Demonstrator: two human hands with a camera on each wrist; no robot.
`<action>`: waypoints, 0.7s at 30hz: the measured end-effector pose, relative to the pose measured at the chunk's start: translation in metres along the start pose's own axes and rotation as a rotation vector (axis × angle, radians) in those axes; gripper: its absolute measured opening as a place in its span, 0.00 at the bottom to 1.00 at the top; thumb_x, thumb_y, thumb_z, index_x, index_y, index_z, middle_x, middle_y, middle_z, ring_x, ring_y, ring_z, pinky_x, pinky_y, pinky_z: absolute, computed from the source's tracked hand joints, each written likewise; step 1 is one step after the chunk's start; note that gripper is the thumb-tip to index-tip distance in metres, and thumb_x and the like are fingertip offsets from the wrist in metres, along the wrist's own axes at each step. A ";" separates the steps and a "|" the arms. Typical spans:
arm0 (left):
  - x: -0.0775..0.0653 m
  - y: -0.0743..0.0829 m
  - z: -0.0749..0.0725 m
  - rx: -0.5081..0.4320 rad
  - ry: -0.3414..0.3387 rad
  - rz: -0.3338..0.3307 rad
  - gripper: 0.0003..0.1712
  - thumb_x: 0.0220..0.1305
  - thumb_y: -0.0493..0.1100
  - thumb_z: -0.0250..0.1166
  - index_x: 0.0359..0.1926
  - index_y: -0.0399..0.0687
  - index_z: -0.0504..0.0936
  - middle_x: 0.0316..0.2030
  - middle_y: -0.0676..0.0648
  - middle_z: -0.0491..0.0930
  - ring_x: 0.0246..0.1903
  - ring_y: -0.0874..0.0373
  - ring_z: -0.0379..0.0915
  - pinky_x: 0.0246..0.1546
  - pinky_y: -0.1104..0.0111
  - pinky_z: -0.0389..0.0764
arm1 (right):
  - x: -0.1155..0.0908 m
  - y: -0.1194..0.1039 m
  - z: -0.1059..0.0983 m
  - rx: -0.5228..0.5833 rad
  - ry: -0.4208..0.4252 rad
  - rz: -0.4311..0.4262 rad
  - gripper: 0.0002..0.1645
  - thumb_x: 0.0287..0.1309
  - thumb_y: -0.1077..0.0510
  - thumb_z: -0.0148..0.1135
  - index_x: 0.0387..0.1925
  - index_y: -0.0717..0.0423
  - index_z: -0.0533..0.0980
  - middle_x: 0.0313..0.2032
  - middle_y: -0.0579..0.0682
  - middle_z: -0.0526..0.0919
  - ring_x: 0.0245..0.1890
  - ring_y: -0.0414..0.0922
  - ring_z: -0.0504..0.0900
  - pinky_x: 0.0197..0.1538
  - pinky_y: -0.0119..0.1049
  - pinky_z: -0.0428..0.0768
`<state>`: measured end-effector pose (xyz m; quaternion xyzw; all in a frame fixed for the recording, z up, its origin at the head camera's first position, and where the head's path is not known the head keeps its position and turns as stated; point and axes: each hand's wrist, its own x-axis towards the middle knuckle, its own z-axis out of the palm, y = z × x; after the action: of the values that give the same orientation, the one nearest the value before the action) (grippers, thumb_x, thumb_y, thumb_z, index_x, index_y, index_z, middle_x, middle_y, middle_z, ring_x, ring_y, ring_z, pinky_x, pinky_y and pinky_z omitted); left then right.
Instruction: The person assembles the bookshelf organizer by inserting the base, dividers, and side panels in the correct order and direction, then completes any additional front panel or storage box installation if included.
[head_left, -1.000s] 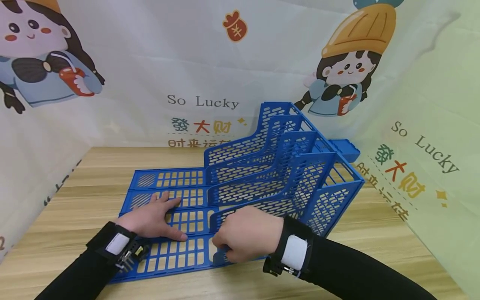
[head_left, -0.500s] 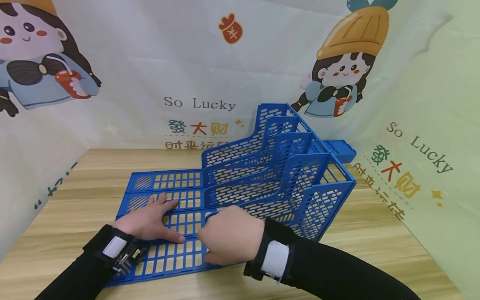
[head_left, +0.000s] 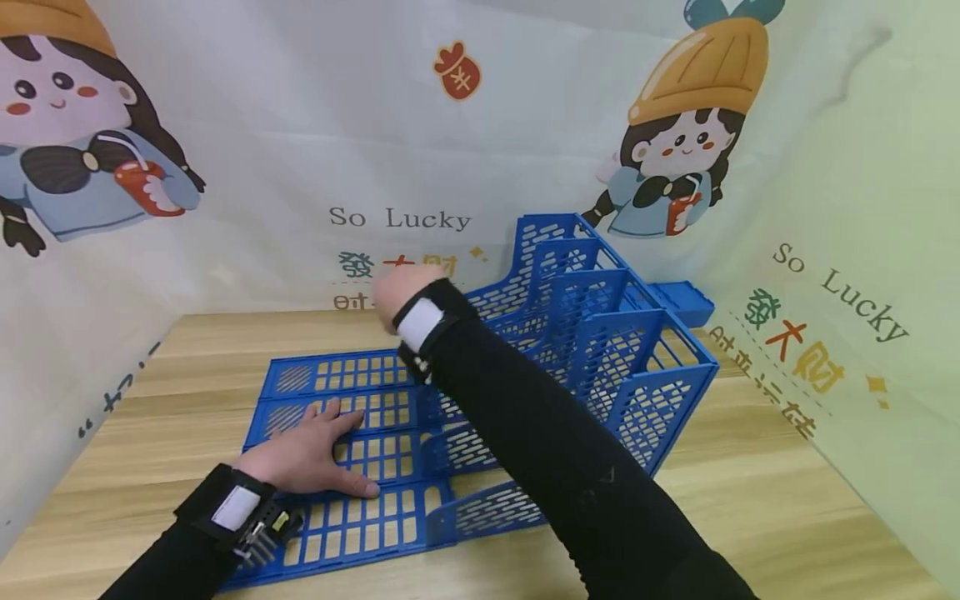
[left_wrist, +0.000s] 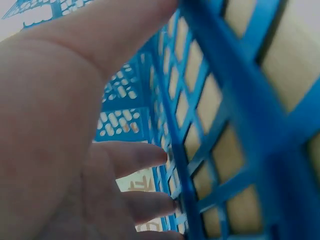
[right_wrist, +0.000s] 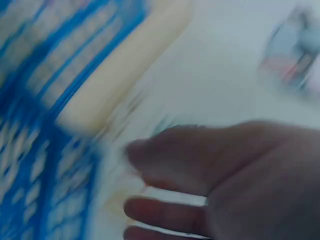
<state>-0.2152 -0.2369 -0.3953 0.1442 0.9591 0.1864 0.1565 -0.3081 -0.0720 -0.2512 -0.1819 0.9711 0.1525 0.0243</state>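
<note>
A blue plastic file rack (head_left: 626,317) lies on the wooden table, its upright dividers at the right and flat grid panels (head_left: 294,379) reaching left. My left hand (head_left: 307,454) rests on these panels with its fingers spread; in the left wrist view, the fingertips (left_wrist: 150,154) touch the grid bars. Over the far side of the rack, my right hand (head_left: 405,292) is raised. In the right wrist view, that hand (right_wrist: 250,170) holds nothing, its thumb and fingers loosely extended beside the blurred rack (right_wrist: 42,127). My right sleeve hides part of the dividers.
A small blue plastic piece (head_left: 682,304) sits behind the rack at the right. Printed cloth (head_left: 300,150) hangs behind the table and along both sides. Wooden tabletop (head_left: 735,467) shows to the right and in front.
My right hand has left the near divider's front end, moving away from me and up to the rack's far side. My left hand has stayed on the panels.
</note>
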 end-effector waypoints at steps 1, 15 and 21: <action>0.000 -0.001 0.000 0.009 0.009 -0.004 0.73 0.39 0.78 0.75 0.79 0.45 0.58 0.77 0.24 0.44 0.74 0.18 0.34 0.61 0.19 0.50 | 0.024 0.017 0.026 -0.031 0.010 0.058 0.18 0.73 0.45 0.50 0.53 0.41 0.83 0.51 0.46 0.87 0.47 0.45 0.84 0.50 0.49 0.83; -0.002 -0.015 -0.007 0.092 -0.001 -0.098 0.87 0.31 0.83 0.75 0.76 0.24 0.52 0.73 0.15 0.38 0.70 0.13 0.34 0.64 0.23 0.51 | 0.009 0.085 0.076 -0.010 -0.064 0.230 0.21 0.78 0.55 0.45 0.51 0.57 0.84 0.52 0.55 0.87 0.45 0.49 0.85 0.44 0.42 0.83; -0.004 -0.012 -0.012 0.120 0.000 -0.086 0.88 0.30 0.83 0.74 0.75 0.23 0.53 0.73 0.15 0.40 0.70 0.14 0.36 0.64 0.24 0.52 | 0.047 0.081 0.092 -0.007 -0.092 0.187 0.22 0.77 0.56 0.45 0.57 0.57 0.83 0.57 0.58 0.85 0.54 0.56 0.85 0.53 0.50 0.85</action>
<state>-0.2182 -0.2523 -0.3884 0.1120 0.9739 0.1218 0.1552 -0.3817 0.0119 -0.3202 -0.0834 0.9812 0.1657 0.0538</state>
